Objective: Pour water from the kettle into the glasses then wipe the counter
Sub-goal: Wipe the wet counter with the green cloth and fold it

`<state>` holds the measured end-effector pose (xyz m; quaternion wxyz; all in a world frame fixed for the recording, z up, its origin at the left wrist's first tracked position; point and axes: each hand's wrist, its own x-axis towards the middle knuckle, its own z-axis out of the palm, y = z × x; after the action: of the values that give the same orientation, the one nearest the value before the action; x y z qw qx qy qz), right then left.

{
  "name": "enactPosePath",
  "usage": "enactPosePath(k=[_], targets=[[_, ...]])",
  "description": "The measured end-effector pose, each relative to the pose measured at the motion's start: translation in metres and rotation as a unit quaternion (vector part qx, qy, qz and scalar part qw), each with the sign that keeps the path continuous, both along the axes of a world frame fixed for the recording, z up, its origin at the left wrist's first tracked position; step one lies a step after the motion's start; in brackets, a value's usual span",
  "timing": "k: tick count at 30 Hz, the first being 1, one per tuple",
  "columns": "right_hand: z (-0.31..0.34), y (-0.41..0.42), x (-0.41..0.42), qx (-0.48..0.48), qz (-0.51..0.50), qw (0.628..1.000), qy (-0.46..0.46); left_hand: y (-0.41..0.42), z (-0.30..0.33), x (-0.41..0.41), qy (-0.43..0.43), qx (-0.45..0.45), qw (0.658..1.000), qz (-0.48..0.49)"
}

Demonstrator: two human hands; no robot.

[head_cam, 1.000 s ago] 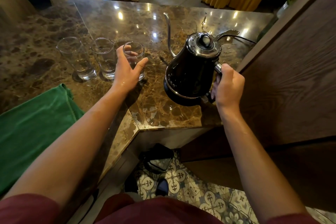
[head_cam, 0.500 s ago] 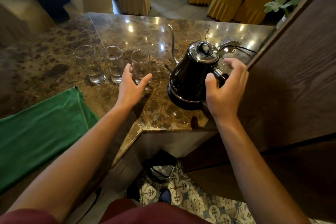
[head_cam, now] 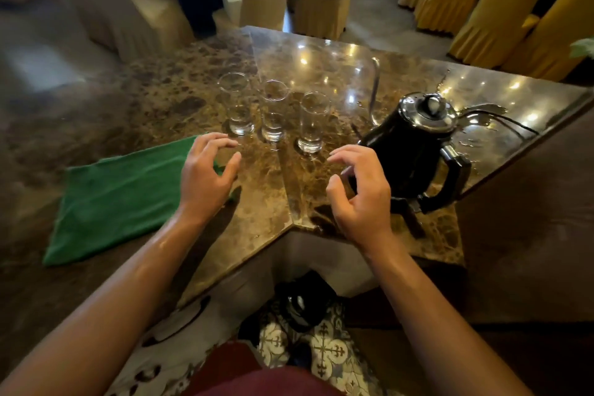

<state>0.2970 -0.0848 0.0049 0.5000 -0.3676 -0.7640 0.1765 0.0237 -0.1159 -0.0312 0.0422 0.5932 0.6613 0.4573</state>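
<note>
No readable writing or brand anywhere; left hand (head_cam: 205, 183) hovered over the green cloth's (head_cam: 119, 199) right edge, fingers loosely curled, holding nothing; right hand (head_cam: 360, 199) hovered just left of the kettle, fingers loosely curled, also holding nothing; black gooseneck kettle (head_cam: 408, 151) with chrome lid stood upright on the brown marble counter (head_cam: 266, 202), handle toward the right; three clear glasses (head_cam: 273, 112) stood in a row beyond the hands, each with a little water at the bottom; covered chairs (head_cam: 321, 0) behind, blurred.
</note>
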Motion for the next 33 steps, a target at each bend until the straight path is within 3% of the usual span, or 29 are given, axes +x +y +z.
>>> enactPosePath(k=[6,13,21,28,33], targets=[[-0.022,-0.005,-0.065,-0.033,0.105,0.993,-0.053,-0.056,-0.006,-0.063,0.027,-0.046,0.993,0.109],[-0.033,-0.012,-0.144,-0.072,0.151,0.98,-0.111,-0.113,-0.021,-0.143,0.049,-0.112,0.975,0.187],[-0.046,-0.008,-0.228,-0.12,0.136,0.956,-0.229,-0.133,-0.037,-0.206,0.077,-0.203,0.962,0.164],[-0.065,-0.007,-0.274,-0.128,0.053,0.937,-0.321,-0.123,-0.044,-0.239,0.157,-0.203,0.963,0.08],[-0.076,-0.007,-0.284,-0.126,0.027,0.927,-0.352,-0.117,-0.044,-0.244,0.154,-0.196,0.967,0.046]])
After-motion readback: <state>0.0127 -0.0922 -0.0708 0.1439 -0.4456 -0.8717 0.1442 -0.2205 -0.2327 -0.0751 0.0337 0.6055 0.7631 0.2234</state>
